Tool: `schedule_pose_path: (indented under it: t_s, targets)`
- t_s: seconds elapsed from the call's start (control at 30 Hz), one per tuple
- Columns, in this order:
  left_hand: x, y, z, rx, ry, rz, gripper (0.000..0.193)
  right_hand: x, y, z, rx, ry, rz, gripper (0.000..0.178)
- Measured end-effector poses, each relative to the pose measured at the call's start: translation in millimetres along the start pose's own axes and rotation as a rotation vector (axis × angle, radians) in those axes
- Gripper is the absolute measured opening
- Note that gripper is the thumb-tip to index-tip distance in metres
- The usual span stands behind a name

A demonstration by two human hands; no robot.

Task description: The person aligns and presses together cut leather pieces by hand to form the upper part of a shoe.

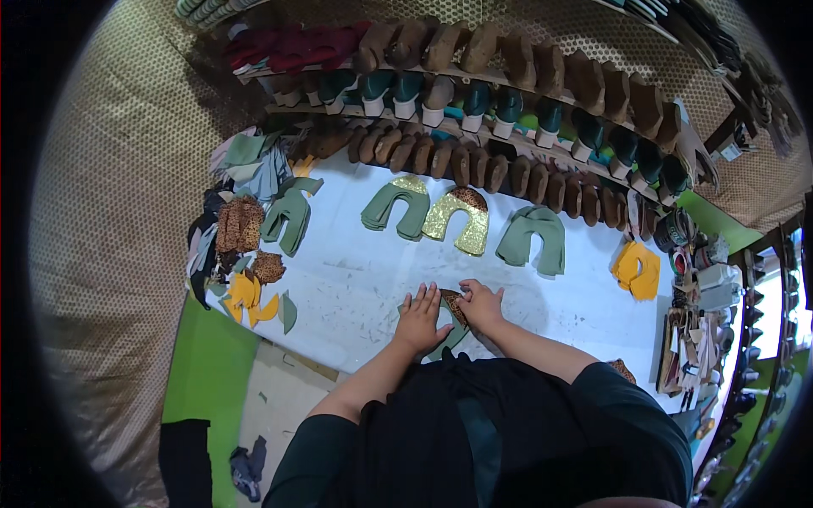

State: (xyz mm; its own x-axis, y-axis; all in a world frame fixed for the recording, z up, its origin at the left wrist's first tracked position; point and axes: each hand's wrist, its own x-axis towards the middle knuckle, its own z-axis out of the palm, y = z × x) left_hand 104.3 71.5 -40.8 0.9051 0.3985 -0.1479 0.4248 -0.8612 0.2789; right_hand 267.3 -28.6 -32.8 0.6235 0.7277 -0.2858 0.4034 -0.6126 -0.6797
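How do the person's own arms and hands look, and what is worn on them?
Dark green sleeves end around the elbows, leaving both forearms bare. The left hand and right hand wear no gloves, and no watch or bracelet shows at the wrists.

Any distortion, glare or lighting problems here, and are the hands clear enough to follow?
Head view: the shelves bow into an arc and the corners go black; head view: a bright patch at far right looks washed out; head view: the black garment shows little detail; head view: the left hand and right hand look reasonably clear.
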Motion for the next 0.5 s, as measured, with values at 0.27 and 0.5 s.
schedule_pose_path:
  t_s: [0.27,0.5]
  targets:
    - [0.3,0.6,-5.8,-0.046,-0.009,-0.025,0.095,3.3,7.7,8.5,-0.053,0.051,-0.001,0.044]
    - [-1.6,0.9,-8.6,-0.035,0.006,0.012,0.087,3.6,2.8,5.8,-0.04,0.044,0.017,0.044]
